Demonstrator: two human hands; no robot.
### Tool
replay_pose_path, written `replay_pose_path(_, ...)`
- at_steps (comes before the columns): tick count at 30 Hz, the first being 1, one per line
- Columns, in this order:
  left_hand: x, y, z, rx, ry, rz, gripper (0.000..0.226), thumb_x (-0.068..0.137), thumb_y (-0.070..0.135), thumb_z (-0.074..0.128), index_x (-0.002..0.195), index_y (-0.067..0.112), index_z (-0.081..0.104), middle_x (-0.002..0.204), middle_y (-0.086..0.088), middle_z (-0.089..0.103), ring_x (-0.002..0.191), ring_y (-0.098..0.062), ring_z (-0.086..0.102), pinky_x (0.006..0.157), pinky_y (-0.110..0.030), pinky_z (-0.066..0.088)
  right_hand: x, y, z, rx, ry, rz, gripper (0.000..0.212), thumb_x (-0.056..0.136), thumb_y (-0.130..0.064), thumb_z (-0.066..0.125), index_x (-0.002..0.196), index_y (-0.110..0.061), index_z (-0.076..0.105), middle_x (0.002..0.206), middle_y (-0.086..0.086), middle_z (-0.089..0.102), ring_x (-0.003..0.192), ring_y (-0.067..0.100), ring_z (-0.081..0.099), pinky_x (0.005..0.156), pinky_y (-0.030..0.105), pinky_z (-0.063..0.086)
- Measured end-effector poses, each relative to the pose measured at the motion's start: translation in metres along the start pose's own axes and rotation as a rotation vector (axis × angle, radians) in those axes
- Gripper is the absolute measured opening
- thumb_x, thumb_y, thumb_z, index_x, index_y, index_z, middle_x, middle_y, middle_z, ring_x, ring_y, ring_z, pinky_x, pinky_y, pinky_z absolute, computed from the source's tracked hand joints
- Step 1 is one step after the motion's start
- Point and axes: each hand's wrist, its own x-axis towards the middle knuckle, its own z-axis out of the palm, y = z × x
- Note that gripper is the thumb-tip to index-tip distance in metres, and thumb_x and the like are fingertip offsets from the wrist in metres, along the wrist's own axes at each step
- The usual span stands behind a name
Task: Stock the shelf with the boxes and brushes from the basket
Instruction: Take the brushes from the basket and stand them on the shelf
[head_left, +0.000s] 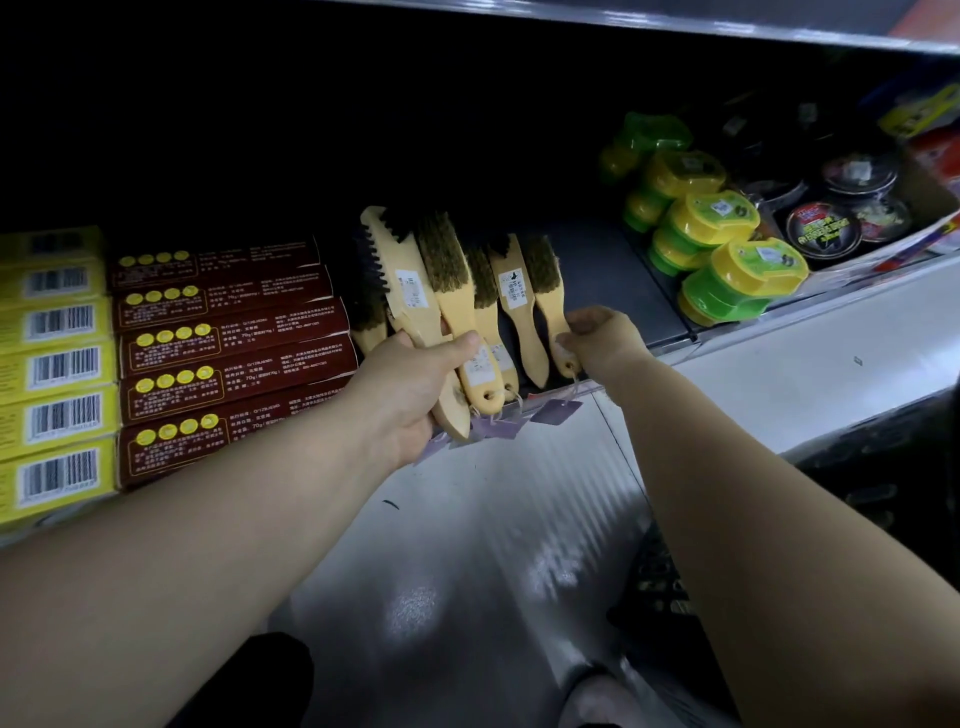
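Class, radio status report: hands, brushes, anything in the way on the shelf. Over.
Left hand grips bunch of pale wooden-handled bristle brushes. Right hand pinches rightmost brush by its handle. Nothing blocking dark shelf; green-and-yellow round tubs stand right, apart.

Little of the print can be read.
The dark red boxes (234, 358) carry lines of small Chinese print beside rows of gold seals, and only "70g" reads clearly. The yellow boxes (57, 364) show white barcode labels with digits too small to read. The white stickers on the brushes (410, 291), the labels on the green-and-yellow tubs (711, 218) and the lettering on the black tins (823, 228) are blurred.
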Motion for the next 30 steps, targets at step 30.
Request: replay_pose_path(30,0.001,0.010,0.010,0.239,-0.025,0.032,0.028,0.096,0.023,0.041,0.086,0.014,0.065,0.067,-0.005,0.052,0.056,-0.019,0.048,0.057,-0.028,0.041,-0.007,0.018,-0.015,0.177,0.211,0.073,0.029,0.089,-0.019,0.047,0.061,-0.013,0.048,0.056,0.002,0.049,0.051,0.019,0.038,0.047,0.026,0.027)
